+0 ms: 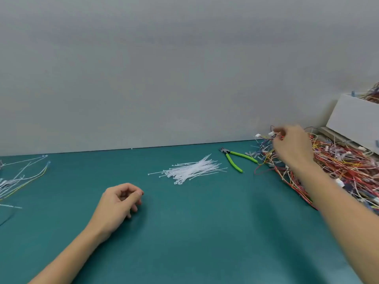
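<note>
My right hand (292, 147) reaches into the far edge of a big tangle of coloured wires (338, 167) at the right and pinches a few wires with a small white connector (271, 133) at their end. My left hand (121, 199) rests on the green mat (184, 232) at centre left, its fingers loosely curled and holding nothing. A heap of white cable ties (192, 171) lies between the two hands. Green-handled cutters (235, 158) lie just right of the ties, next to the wire tangle.
A white box (356, 119) with more wires in it stands at the far right behind the tangle. A small bunch of wires with cable ties (18, 179) lies at the left edge. A grey wall (164, 78) closes the table's back.
</note>
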A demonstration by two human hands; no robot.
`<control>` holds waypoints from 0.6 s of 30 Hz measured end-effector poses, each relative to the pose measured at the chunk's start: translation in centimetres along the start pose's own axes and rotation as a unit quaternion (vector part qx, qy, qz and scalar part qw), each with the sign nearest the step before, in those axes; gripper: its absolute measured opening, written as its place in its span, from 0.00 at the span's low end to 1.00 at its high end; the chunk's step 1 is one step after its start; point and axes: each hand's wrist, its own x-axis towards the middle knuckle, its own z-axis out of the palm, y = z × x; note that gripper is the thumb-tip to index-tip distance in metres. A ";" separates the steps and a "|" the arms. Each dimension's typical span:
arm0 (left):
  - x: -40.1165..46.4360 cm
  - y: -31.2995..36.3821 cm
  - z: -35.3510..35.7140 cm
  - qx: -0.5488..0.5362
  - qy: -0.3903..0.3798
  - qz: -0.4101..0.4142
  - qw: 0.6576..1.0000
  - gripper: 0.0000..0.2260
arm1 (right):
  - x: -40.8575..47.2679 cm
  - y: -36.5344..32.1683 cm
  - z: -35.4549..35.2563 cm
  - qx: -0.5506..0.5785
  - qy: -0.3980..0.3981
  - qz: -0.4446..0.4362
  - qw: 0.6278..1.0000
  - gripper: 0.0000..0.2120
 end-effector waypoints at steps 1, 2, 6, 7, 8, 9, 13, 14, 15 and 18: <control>0.1 -0.1 0.0 0.007 0.004 0.008 1.000 0.08 | 1.7 0.8 -0.9 -0.029 0.022 -0.002 0.999 0.15; 0.0 0.0 0.0 0.015 0.012 0.003 1.000 0.06 | 2.8 1.0 -1.6 -0.056 0.028 0.009 0.998 0.16; 0.0 -0.2 0.3 0.040 0.024 -0.003 0.999 0.08 | 7.3 2.1 -1.9 -0.176 -0.118 0.045 0.976 0.22; -0.1 -0.1 0.3 0.041 0.030 -0.002 0.999 0.08 | 7.4 2.4 -1.2 -0.198 -0.167 0.052 0.964 0.24; -0.2 -0.1 0.2 0.040 0.033 -0.001 0.999 0.08 | 7.6 3.0 -0.4 -0.215 -0.196 0.052 0.955 0.23; -0.2 -0.1 0.2 0.042 0.036 0.002 0.998 0.08 | 7.8 3.6 0.5 -0.229 -0.200 0.050 0.951 0.22; -0.3 0.1 0.3 0.042 0.049 -0.002 0.998 0.09 | 7.9 4.7 1.2 -0.216 -0.193 0.051 0.956 0.15; -0.3 0.1 0.4 0.042 0.050 -0.003 0.998 0.09 | 8.2 4.7 0.7 -0.186 -0.181 0.053 0.964 0.16; -0.3 0.1 0.4 0.042 0.052 -0.004 0.998 0.09 | 8.7 4.8 0.0 -0.158 -0.165 0.053 0.972 0.16; 0.0 -0.1 0.3 0.038 0.052 -0.002 0.998 0.09 | 9.3 4.4 -1.9 -0.102 -0.174 0.050 0.978 0.13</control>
